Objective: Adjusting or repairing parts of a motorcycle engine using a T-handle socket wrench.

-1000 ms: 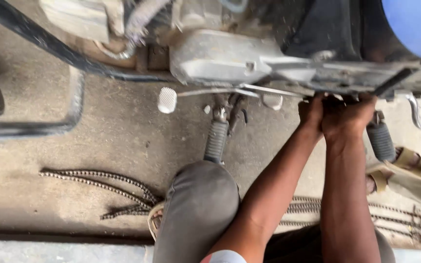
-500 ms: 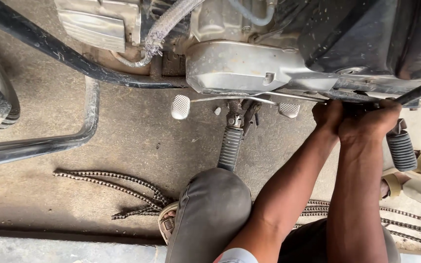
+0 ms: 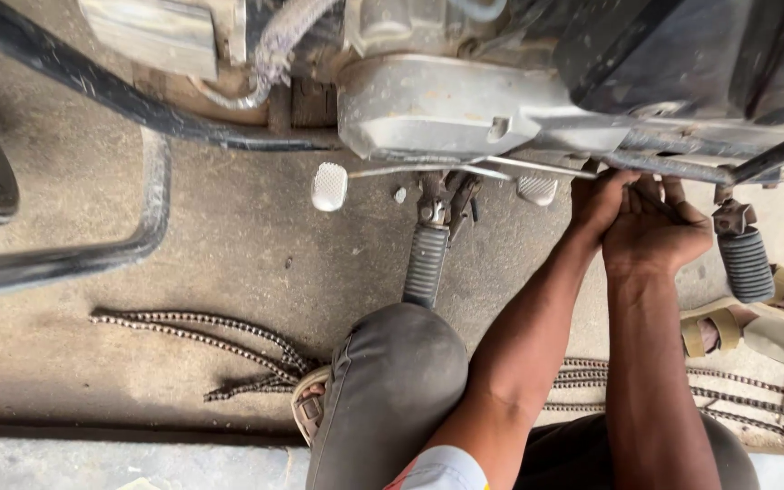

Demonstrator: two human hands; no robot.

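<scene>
Head view: we are pressing our left hand [image 3: 596, 204] and right hand [image 3: 655, 227] together under the motorcycle frame [image 3: 682, 150], their grip hidden, next needing careful feel.

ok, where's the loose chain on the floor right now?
Head view: the chain lies on the concrete floor at lower left, beside the person's grey-trousered knee and below the ribbed footpeg.
</scene>
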